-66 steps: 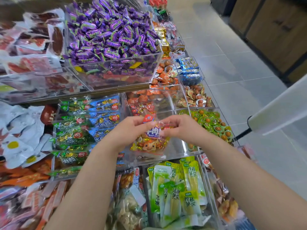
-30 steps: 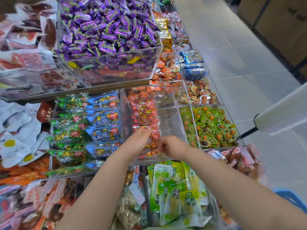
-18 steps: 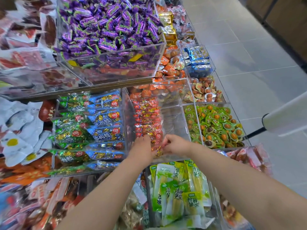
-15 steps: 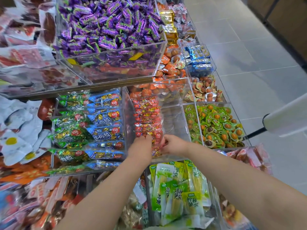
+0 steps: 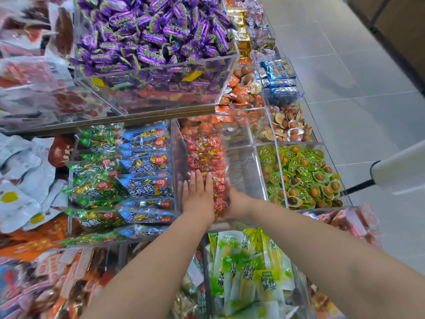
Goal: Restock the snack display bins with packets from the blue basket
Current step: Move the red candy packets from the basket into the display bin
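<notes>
The left hand lies flat, fingers spread, on the red packets; the right hand cups their side, grip hidden. Pressing unevenly could topple the row rightward into the bin.

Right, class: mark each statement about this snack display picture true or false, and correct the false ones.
1. Both hands are in the clear bin with the row of red packets. True: the left hand lies flat on the red packets and the right hand presses at their side.
2. The right part of that bin is full. False: beside the packets the clear bin shows bare clear floor.
3. Purple candies fill the raised bin at the top. True: the purple candies heap above its rim.
4. The green and orange round packs sit left of the hands. False: the green round packs are in the bin to the right.
5. The left hand holds a packet in the air. False: it rests open, palm down.
</notes>
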`<action>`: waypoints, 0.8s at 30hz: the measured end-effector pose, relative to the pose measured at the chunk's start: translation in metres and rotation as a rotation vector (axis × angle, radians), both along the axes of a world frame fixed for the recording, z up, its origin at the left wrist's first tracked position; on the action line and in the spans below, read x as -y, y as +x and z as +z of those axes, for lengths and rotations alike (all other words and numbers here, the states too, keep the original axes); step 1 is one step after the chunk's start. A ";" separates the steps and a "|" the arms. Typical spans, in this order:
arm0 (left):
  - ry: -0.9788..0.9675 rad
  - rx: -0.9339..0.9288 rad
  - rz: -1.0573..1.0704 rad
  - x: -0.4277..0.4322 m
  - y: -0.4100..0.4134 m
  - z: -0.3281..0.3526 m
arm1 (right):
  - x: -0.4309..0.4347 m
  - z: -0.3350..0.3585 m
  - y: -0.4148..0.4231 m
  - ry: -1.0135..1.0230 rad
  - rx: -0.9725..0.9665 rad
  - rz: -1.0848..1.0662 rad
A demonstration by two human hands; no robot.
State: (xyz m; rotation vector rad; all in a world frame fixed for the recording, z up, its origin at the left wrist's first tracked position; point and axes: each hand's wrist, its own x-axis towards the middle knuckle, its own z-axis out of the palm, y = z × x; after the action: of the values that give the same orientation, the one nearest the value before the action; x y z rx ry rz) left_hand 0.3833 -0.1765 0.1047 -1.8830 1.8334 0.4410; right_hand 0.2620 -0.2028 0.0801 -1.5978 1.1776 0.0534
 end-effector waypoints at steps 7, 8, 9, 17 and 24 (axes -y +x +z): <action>0.008 -0.118 -0.079 0.005 0.008 -0.007 | 0.036 -0.025 -0.022 0.138 -0.109 -0.185; 0.028 -0.168 -0.056 0.006 0.008 -0.007 | 0.048 -0.027 -0.023 0.187 -0.013 -0.396; 0.039 -0.209 -0.026 0.007 0.008 -0.007 | 0.058 -0.026 -0.023 0.259 0.132 -0.631; -0.077 -0.082 -0.075 -0.004 -0.001 -0.016 | 0.094 -0.021 0.028 0.469 0.469 -0.977; -0.053 0.018 -0.104 0.011 0.005 -0.020 | 0.108 -0.021 0.025 0.428 0.413 -0.877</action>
State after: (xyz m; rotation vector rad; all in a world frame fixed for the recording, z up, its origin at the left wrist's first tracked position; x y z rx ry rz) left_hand 0.3879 -0.1880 0.0845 -1.8099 1.9381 0.3419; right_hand 0.2865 -0.3112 0.0595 -0.5906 1.3240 -0.5321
